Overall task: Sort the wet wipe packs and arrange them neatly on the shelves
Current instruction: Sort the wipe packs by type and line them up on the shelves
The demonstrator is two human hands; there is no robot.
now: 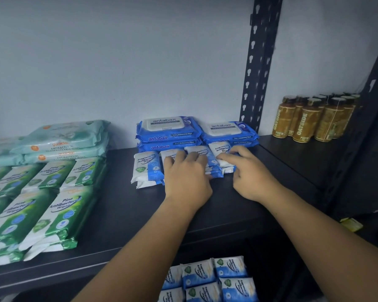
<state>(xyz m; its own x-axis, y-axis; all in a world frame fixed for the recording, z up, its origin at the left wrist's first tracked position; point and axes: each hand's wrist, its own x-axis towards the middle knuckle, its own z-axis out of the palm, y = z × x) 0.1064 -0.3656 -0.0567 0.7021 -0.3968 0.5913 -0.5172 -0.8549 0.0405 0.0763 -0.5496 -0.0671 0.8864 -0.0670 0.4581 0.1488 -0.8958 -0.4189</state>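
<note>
Fingers (176,159) of left hand (187,177) and right hand (252,177): near straight, gripping nothing, pressed flat on the blue-and-white wipe packs (147,166).
Row of these packs on black shelf (122,210), touching stacked antabax packs (168,131) at 12 o'clock. Green pine packs (52,205) at 9 o'clock, pale teal packs (63,138) at 10, brown bottles (303,120) at 2, further blue packs (212,277) below at 6.

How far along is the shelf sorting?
Mostly done: green packs, teal packs and antabax packs sit grouped. The left hand and right hand rest on the blue-white row. The lower packs perhaps await sorting.
</note>
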